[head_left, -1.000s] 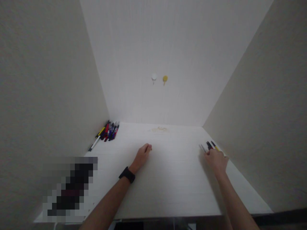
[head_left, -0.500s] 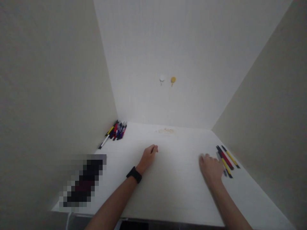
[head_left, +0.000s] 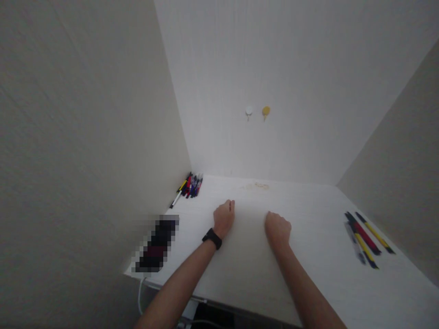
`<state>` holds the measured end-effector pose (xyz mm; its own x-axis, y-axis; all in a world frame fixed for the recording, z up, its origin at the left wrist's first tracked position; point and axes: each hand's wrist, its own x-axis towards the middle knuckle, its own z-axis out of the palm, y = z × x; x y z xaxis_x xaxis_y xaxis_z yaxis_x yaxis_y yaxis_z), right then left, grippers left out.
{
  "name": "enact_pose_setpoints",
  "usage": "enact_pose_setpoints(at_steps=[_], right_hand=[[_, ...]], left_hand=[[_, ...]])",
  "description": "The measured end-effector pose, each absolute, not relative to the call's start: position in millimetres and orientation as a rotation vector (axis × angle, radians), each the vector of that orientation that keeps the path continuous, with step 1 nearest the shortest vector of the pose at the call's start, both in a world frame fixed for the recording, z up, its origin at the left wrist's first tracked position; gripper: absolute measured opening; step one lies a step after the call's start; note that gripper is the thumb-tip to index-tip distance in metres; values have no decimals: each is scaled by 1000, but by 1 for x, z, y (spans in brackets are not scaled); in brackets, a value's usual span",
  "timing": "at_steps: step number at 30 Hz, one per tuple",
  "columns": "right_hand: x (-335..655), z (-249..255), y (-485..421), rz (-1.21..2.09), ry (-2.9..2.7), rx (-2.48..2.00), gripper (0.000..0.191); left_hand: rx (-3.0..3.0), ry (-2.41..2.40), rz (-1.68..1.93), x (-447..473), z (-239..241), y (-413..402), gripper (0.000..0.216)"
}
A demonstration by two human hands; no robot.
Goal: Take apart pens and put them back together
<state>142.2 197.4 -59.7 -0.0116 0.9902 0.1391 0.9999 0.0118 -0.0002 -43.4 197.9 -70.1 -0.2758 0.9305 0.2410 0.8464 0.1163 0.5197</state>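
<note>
My left hand, with a black band on its wrist, rests over the white tabletop, fingers curled together. Whatever it may hold is hidden. To its right, my right hand is also closed, its knuckles up and its fingers turned out of sight; I cannot see anything in it. The two hands are apart. At the far right lie a red marker, a yellow pen, another yellow pen and a clear greyish pen, roughly side by side.
A pile of several pens lies in the back left corner, with a white pen in front. A pixelated dark object is at the left edge. Walls enclose three sides; a white hook and a yellow hook are on the back one.
My right hand has moved left, away from the pens on the right, and closed more tightly. My left hand has turned slightly and stays closed. The view has swung to the left.
</note>
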Motion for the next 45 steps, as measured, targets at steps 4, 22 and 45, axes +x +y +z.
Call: enact_pose_setpoints(at_steps=[4,22,45], right_hand=[[147,-61,199,-85,-2089,-2152,38],[151,-61,214,26,-2107,-2130,38],[152,-65,215,-24,-2092,-2039,36]], left_hand=[[1726,2425,813,-67,-67,216,45],[1808,3084,500,-161,-65,294,33],[1996,2613,847,-136,-65,273,35]])
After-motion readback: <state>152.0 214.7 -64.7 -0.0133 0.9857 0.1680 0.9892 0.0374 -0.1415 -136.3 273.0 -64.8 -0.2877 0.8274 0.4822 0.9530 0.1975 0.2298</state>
